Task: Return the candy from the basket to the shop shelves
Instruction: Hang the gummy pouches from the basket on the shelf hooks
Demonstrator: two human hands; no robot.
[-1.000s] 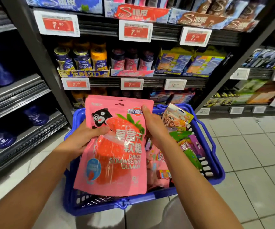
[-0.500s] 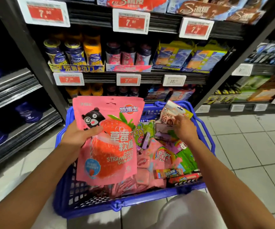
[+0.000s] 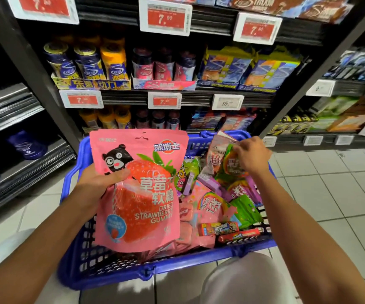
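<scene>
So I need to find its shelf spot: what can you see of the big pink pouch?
The dried strawberry gummy pouch is a glossy pink plastic bag printed with a black bear, a large strawberry, Chinese text and a hang hole at its top. The left hand holds it upright by its left edge, above the blue basket.

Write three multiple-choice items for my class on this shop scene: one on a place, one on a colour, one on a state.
1. Where is the pink gummy pouch?
A. on a shelf
B. held up over the basket
C. on the floor

2. What colour is the basket?
A. blue
B. red
C. green

3. What is the right hand doing?
A. hanging empty at the side
B. pinching packets in the basket
C. gripping a price tag

Answers:
1 B: the left hand grips the pouch above the basket.
2 A: rim and walls are blue.
3 B: its fingers close on the upright packets at the basket's far side.
</scene>
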